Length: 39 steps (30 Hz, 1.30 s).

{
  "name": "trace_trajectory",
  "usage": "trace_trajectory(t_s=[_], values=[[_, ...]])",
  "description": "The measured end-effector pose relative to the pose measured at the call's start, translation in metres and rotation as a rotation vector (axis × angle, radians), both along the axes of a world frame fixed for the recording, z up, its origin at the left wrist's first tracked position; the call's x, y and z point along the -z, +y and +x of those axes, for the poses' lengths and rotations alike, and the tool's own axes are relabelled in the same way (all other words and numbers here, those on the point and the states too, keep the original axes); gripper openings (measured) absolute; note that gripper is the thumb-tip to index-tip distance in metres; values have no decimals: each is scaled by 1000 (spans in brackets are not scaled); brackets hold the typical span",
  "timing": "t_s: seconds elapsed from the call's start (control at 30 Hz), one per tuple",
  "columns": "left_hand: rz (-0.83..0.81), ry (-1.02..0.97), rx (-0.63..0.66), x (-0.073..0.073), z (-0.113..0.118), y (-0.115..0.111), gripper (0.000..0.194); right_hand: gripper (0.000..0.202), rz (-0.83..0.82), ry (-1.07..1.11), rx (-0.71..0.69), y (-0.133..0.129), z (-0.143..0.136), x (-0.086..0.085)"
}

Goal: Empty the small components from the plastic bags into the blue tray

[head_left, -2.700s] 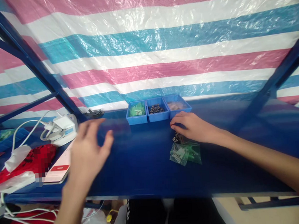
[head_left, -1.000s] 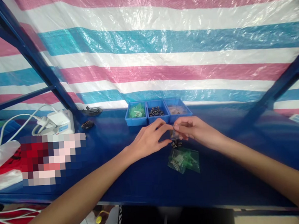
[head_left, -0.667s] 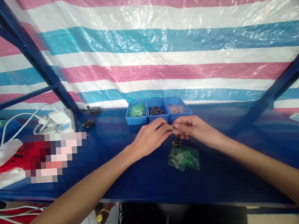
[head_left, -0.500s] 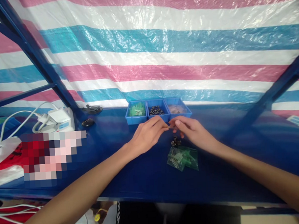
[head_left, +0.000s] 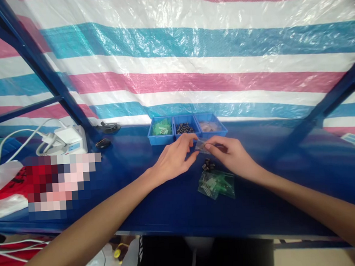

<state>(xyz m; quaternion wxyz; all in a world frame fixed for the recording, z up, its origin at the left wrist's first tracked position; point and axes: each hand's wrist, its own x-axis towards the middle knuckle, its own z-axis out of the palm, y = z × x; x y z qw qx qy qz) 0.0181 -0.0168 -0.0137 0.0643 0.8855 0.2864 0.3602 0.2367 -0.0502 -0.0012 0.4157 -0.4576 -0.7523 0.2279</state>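
A small clear plastic bag (head_left: 200,147) is pinched between the thumb and fingers of my right hand (head_left: 234,155). My left hand (head_left: 173,157) is at the bag's left edge with thumb and fingers apart; its fingertips are close to the bag, and I cannot tell if they touch it. Below the hands lies a little pile of dark metallic pieces (head_left: 208,165). Just nearer to me, clear bags with green and pale strip-like contents (head_left: 216,184) lie flat on the blue table (head_left: 170,207).
Behind the hands stand three blue bins: one with green bags (head_left: 161,127), one with small dark parts (head_left: 185,128), one with clear bags (head_left: 209,127). At left are a black mouse (head_left: 102,143), a power strip (head_left: 75,141) with white cables, and red fabric (head_left: 10,185).
My left thumb and fingers have spread apart from their pinch. The clear bag now shows between the hands, in my right fingers. The view has tilted slightly.
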Motion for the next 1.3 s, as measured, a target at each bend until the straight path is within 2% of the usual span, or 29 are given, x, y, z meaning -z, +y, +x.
trace_trajectory(t_s=[0.07,0.2,0.5,0.57,0.7,0.9,1.07,1.17,1.3], values=[[19,21,9,1,-1,1,36,28,-65,62,-16,1,0,-1],[90,86,17,1,-1,1,21,31,-140,110,-71,-1,-3,-2],[53,-33,43,-2,-1,1,15,37,-132,199,-90,-5,-5,-10],[-11,-81,41,-1,-1,3,21,34,-129,211,-86,-6,-5,-12],[-84,-167,56,0,-1,5,44,29,-126,252,-85,-6,-8,-11],[-61,-47,37,4,-1,5,31,25,-123,312,-64,-3,-7,-5],[-60,-63,25,4,-1,4,15,31,-150,278,-106,0,-3,3],[-98,-137,50,0,1,4,11,37,-121,209,-71,2,-2,9],[-247,-224,81,-2,2,4,15,25,-41,68,14,4,-1,9]])
